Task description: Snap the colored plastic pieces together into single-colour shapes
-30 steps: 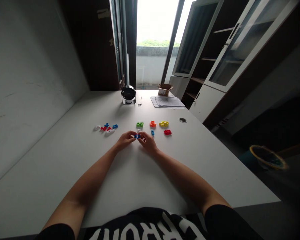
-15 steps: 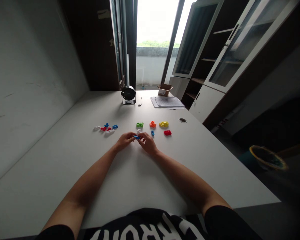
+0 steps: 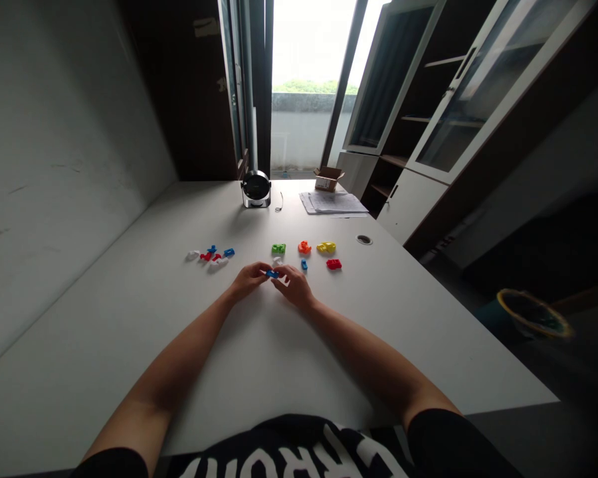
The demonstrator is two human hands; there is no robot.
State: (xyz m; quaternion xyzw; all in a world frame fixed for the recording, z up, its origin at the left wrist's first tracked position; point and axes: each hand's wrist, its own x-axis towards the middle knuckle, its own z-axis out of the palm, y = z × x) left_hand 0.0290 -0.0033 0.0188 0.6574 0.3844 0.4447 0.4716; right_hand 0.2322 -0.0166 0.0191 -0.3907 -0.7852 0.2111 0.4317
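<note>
Between my fingertips is a small blue plastic piece point(image 3: 272, 273), held just above the table. My left hand point(image 3: 250, 279) pinches it from the left. On its other side, my right hand point(image 3: 293, 285) grips it with thumb and fingers. A white piece point(image 3: 278, 261) lies right behind the fingertips, partly covered by them. Beyond it sits a green piece point(image 3: 278, 249). To the right are an orange piece point(image 3: 304, 247), a yellow piece point(image 3: 326, 247), a red piece point(image 3: 333, 264) and a small blue block point(image 3: 304, 264). The exact shape of the held piece is too small to make out.
Loose white, red and blue pieces point(image 3: 214, 256) form a group on the left of the white table point(image 3: 189, 372). Farther back stand a round black device point(image 3: 256, 188), papers point(image 3: 335, 203) and an open cardboard box point(image 3: 327, 179). A cable hole point(image 3: 363, 239) is at the right.
My right fingers have shifted slightly around the blue piece, which has turned a little and shows more of its face. The pieces on the table have stayed put.
</note>
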